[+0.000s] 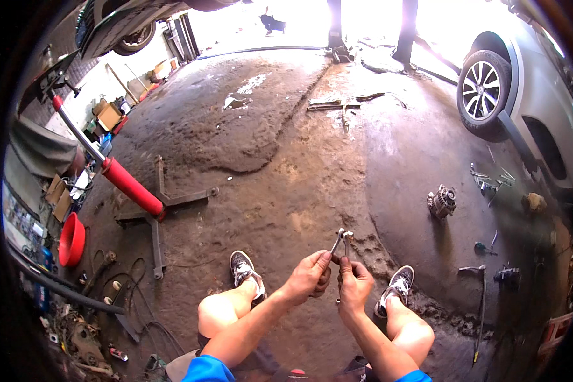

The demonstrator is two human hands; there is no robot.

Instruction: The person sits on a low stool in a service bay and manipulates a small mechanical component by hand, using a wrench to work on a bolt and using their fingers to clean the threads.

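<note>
My left hand (pixel 311 275) is closed around a slim metal wrench (pixel 337 244) that slants up to the right. Beside it, my right hand (pixel 355 280) grips a second wrench (pixel 347 247), held nearly upright. The heads of both tools meet or overlap just above my fingertips; whether something small sits between them cannot be made out. A ring-shaped tool end (pixel 339 300) shows below, between my hands. My fingers hide most of the shanks. Both hands are in front of me, above the floor between my shoes.
An alternator (pixel 442 202) lies on the dirty floor to the right, with scattered tools (pixel 490 179) and a long-handled bar (pixel 481 312) nearby. A silver car (pixel 541 95) stands far right. On the left are a red transmission jack (pixel 130 184) with splayed legs and a red basin (pixel 72 240).
</note>
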